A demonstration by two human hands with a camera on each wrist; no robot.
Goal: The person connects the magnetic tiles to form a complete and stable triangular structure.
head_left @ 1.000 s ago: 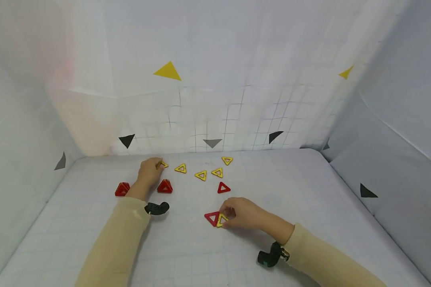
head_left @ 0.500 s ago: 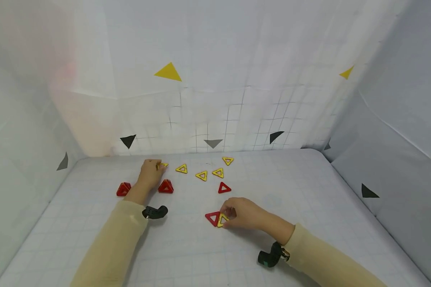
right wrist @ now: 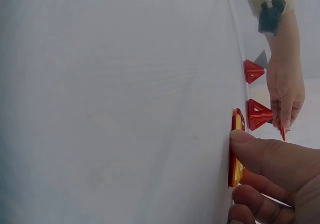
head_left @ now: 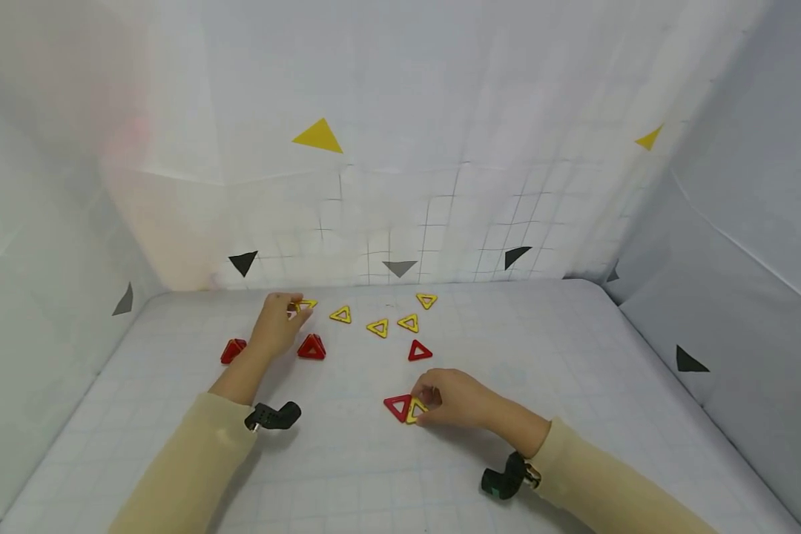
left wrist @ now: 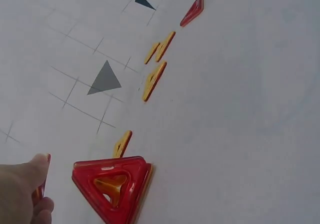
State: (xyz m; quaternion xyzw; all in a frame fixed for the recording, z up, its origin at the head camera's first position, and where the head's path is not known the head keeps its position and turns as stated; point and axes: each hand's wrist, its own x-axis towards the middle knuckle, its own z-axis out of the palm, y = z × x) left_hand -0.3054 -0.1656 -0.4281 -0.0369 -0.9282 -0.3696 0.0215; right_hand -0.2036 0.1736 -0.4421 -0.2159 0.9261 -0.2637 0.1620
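Observation:
Far left on the table in the head view, my left hand (head_left: 277, 328) pinches a yellow triangular magnetic tile (head_left: 306, 304). Its reddish edge shows between thumb and fingers in the left wrist view. Nearer the middle, my right hand (head_left: 459, 399) holds another yellow triangular tile (head_left: 414, 412) between thumb and fingers, flat on the table. A red triangular tile (head_left: 395, 406) lies against its left side. Two red pyramids made of tiles stand by the left arm: one pyramid (head_left: 311, 347) to its right, the other pyramid (head_left: 231, 351) to its left, partly behind the forearm.
Loose yellow tiles lie towards the back: a tile (head_left: 341, 314), another tile (head_left: 377, 328), a third tile (head_left: 409, 322) and a farther tile (head_left: 427, 300). A single red tile (head_left: 419, 350) lies beyond my right hand. White sheet walls (head_left: 400, 215) enclose the table's back and sides.
My left forearm has swung a little left and nearer, and the tile in that hand has turned so more of it shows. My right hand stays in place on its tile.

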